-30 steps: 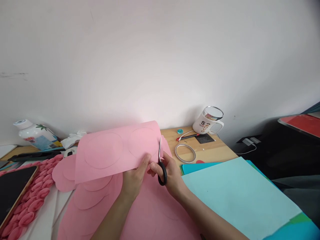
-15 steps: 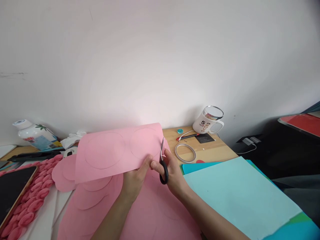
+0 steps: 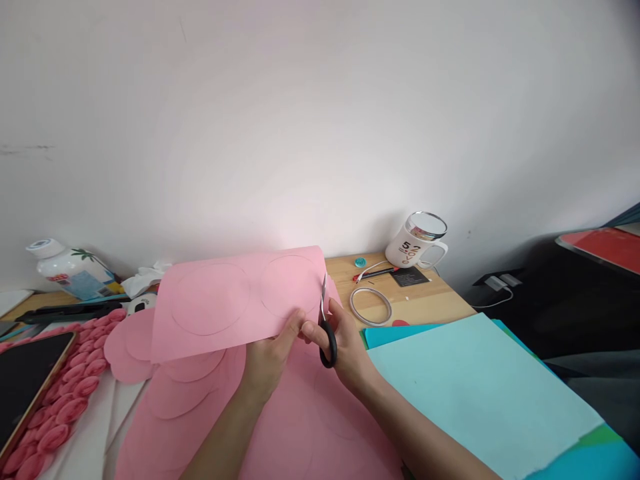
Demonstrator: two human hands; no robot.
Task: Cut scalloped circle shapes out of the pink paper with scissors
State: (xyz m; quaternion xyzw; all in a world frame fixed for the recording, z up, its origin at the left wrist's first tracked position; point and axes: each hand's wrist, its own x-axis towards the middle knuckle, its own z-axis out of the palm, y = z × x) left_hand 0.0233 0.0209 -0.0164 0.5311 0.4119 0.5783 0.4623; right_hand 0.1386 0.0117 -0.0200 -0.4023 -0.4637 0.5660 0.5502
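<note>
A pink paper sheet [image 3: 225, 303] with two pencilled circles is held up off the desk. My left hand [image 3: 273, 353] pinches its lower edge near the right end. My right hand [image 3: 345, 347] is closed on black-handled scissors [image 3: 326, 327], whose blades point up and cut into the sheet's right edge beside the smaller circle. Under both hands lie more pink paper [image 3: 280, 427] and several cut pink circles [image 3: 175, 390].
Light blue sheets [image 3: 475, 387] cover the desk at right. A white mug [image 3: 417, 245], a tape ring [image 3: 371, 305] and a red pen [image 3: 375, 273] stand behind. At left are pink paper roses [image 3: 65, 393] round a dark board [image 3: 25, 377], and a white bottle [image 3: 70, 270].
The scissors and my right hand have shifted slightly right and up along the sheet's right edge, and the blades have closed a little. The left hand keeps its pinch.
</note>
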